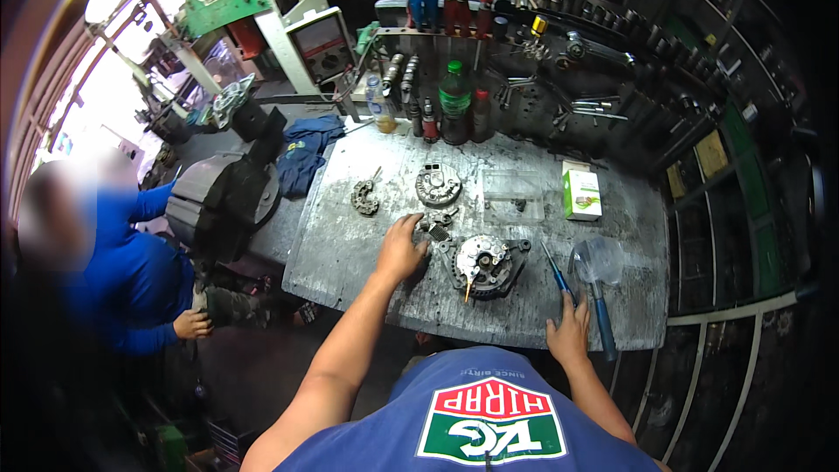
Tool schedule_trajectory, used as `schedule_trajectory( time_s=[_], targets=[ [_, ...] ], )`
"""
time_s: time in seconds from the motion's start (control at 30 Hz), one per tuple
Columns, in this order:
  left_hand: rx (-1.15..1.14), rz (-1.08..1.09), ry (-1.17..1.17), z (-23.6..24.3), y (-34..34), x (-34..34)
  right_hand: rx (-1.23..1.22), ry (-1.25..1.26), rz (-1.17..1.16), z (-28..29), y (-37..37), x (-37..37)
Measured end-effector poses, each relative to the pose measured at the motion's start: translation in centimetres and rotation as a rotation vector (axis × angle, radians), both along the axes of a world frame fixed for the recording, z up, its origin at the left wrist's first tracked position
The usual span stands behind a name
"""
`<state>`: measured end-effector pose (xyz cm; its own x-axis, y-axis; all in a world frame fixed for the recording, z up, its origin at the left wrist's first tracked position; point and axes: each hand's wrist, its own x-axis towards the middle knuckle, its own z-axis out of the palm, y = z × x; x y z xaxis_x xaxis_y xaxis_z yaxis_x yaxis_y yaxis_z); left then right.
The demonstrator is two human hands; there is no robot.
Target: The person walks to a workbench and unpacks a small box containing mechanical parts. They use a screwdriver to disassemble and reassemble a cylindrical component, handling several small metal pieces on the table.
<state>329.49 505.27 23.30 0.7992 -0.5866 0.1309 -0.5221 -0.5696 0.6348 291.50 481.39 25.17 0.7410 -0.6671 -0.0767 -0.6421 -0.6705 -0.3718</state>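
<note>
My left hand (402,249) lies on the metal-topped bench with its fingers stretched out, beside small dark metal parts (439,229). To the right of it sits an opened alternator housing (483,264), with a thin orange-tan piece (469,287) at its front. My right hand (570,330) rests near the bench's front edge, thumb apart, fingertips at the handle end of a blue screwdriver (559,277). Just right of that is a blue-handled tool (603,319), its head beside clear plastic (605,260). Farther back lie a round slotted cover (439,184) and a curved metal part (365,197).
Toward the back right stand a white-and-green box (582,192) and a clear shallow tray (513,197). Bottles, including a green one (454,100), line the rear below a tool rack (437,32). At left are a blue cloth (308,150), a large vise (223,201) and a person in blue (131,271).
</note>
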Motion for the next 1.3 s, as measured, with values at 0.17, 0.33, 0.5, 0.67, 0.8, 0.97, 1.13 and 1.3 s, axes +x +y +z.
schedule_trajectory(
  time_s=[0.17,0.33,0.5,0.67,0.8,0.97,1.13,1.3],
  targets=[
    [0.148,-0.217,0.091,-0.3,-2.8,4.5,0.04,-0.049,-0.152,1.1,1.6,1.0],
    [0.18,-0.14,0.121,-0.2,-2.3,4.0,0.049,-0.147,-0.204,-0.1,3.1,-1.1],
    [0.089,0.06,0.141,0.6,-1.0,2.5,0.082,-0.191,-0.202,-0.5,2.8,-2.0],
    [-0.179,0.381,0.222,5.8,1.3,-1.6,0.026,-0.328,-0.104,2.8,-0.1,-0.7],
    [-0.32,0.241,0.036,11.0,1.0,-9.2,0.287,-0.461,0.089,7.5,-1.2,2.0],
    [-0.277,0.105,-0.008,13.7,-3.2,-18.4,0.64,-0.614,0.428,12.0,0.4,5.7],
    [-0.398,0.095,-0.015,12.9,-5.9,-22.5,0.467,-0.613,0.557,13.1,0.6,7.2],
    [-0.419,0.058,-0.07,12.1,-5.7,-23.7,0.436,-0.639,0.573,13.5,0.3,6.2]
  ],
)
